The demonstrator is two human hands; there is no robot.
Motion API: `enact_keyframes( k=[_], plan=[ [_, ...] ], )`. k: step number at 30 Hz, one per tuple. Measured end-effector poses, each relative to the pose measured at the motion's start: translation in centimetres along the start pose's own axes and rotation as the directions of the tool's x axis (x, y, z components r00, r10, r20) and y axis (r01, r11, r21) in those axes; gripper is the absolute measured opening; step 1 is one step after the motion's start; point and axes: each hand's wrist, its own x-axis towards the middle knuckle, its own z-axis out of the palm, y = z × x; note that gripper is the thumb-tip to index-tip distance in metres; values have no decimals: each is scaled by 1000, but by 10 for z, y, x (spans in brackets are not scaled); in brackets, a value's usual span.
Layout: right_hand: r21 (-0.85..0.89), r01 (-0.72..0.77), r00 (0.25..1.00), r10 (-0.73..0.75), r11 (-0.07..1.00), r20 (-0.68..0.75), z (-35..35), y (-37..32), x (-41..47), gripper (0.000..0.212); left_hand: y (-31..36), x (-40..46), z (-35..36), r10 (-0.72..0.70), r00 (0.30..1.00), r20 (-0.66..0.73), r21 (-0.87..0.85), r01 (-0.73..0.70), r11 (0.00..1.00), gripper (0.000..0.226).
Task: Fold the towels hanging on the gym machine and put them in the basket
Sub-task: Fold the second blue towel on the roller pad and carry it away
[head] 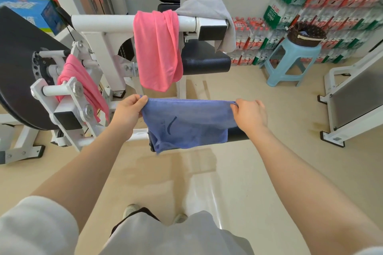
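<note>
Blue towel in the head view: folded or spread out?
Folded at least once: the blue towel hangs doubled, a second layer showing at its lower left, its top edge pinched by the left hand and right hand.

blue stool [290, 61] by wall | bottled water packs [323, 5] stacked behind

1. There is a single view, taken from a camera on the person's head, looking forward and steeply down.
2. The lens is wide: straight lines bow toward the edges, and the upper right corner is blurred.
3. Nearest the camera, at the bottom edge, are the person's own torso and forearms; the left hand [128, 112] and right hand [249, 116] sit near the centre.
4. The gym machine [103, 24] fills the left and upper middle, close ahead.
5. The basket [306, 34] on a stool [290, 61] lies farther off, upper right.
6. The floor [207, 171] spans the lower half.
</note>
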Motion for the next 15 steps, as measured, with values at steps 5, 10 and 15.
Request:
enact_keyframes(
  k=[5, 10, 15],
  plan=[
    [134, -13, 985, 35, 991, -169, -1, 12, 4, 22, 6, 1, 1, -43, 995, 91, 5, 42, 999, 25],
    [110, -58, 991, 70, 992, -110, 15, 7, 32, 27, 0, 22, 4, -61, 997, 36, 126, 56, 990, 23],
    [93, -154, 984, 143, 984, 108, 45, -9, 66, 27, -27, 64, 14, -149, 982, -114, 161, 166, 973, 29]
  ],
)
